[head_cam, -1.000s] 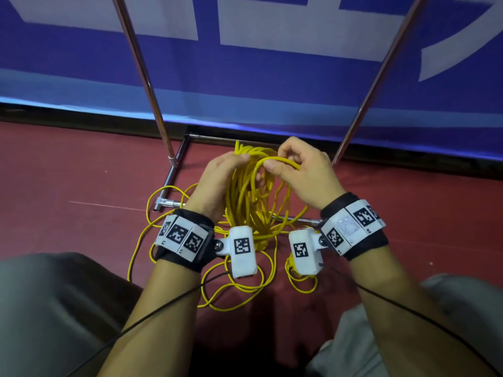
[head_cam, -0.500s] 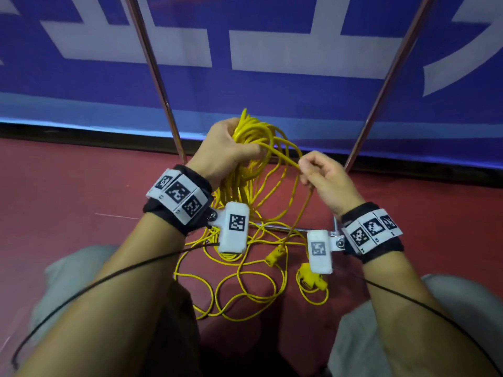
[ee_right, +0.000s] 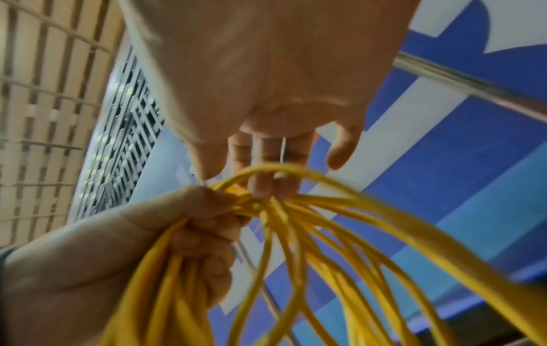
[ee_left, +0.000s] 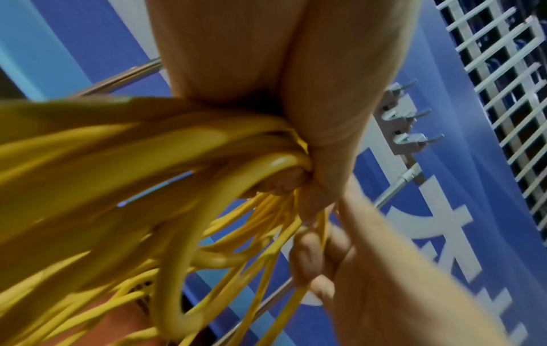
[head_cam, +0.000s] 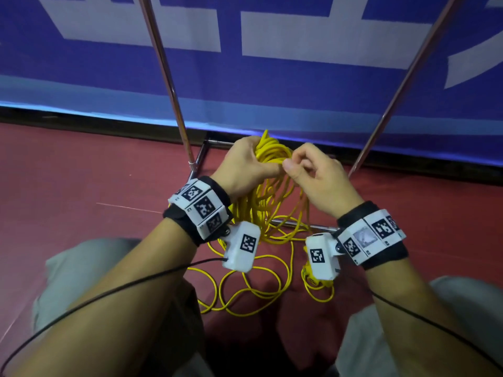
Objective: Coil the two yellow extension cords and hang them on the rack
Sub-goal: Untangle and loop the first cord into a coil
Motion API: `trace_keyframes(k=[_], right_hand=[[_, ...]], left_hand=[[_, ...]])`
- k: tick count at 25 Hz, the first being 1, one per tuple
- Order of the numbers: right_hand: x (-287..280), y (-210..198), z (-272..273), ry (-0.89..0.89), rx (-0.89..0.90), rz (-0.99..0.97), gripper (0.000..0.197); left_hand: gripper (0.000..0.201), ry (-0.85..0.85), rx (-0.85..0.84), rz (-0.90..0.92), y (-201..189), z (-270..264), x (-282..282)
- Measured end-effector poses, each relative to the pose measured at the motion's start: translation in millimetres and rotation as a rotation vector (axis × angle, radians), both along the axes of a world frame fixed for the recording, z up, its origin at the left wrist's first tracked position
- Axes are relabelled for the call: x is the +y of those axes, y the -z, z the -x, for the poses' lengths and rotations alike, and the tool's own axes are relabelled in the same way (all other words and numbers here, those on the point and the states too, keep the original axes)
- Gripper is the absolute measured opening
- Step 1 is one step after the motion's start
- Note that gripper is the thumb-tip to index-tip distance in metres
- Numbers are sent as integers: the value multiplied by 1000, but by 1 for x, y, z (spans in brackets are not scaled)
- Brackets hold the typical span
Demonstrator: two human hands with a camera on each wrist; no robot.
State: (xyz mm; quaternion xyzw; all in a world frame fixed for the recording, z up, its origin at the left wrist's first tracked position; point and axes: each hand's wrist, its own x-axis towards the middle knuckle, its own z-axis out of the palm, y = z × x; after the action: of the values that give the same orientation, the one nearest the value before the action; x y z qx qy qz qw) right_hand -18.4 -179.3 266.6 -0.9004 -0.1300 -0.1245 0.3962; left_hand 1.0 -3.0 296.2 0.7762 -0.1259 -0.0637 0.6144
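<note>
coil (head_cam: 268, 170) held between left hand (head_cam: 245, 165) and right hand (head_cam: 319, 176), before the rack (head_cam: 174, 88); loose cord (head_cam: 245, 292) on the floor (head_cam: 81, 186) below.

Dim indoor light, dark shadow at the bottom of the head view, wrist views motion-blurred, wide-angle bending at edges

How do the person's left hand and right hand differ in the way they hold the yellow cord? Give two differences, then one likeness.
The left hand grips the whole bundle of loops in a closed fist; the right hand only pinches a strand at its fingertips. The left hand carries the bundle; the right hand feeds a loop onto it. Both wear marker wristbands.
</note>
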Motion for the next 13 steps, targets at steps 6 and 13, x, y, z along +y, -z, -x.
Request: trace_keyframes(k=[6, 13], right_hand=[[-32, 28, -7, 136, 166, -227, 52], [-24, -2, -13, 82, 5, -93, 23]], left_hand=[[18, -195, 22, 92, 18, -22, 4], [50, 10, 54, 10, 30, -10, -23]])
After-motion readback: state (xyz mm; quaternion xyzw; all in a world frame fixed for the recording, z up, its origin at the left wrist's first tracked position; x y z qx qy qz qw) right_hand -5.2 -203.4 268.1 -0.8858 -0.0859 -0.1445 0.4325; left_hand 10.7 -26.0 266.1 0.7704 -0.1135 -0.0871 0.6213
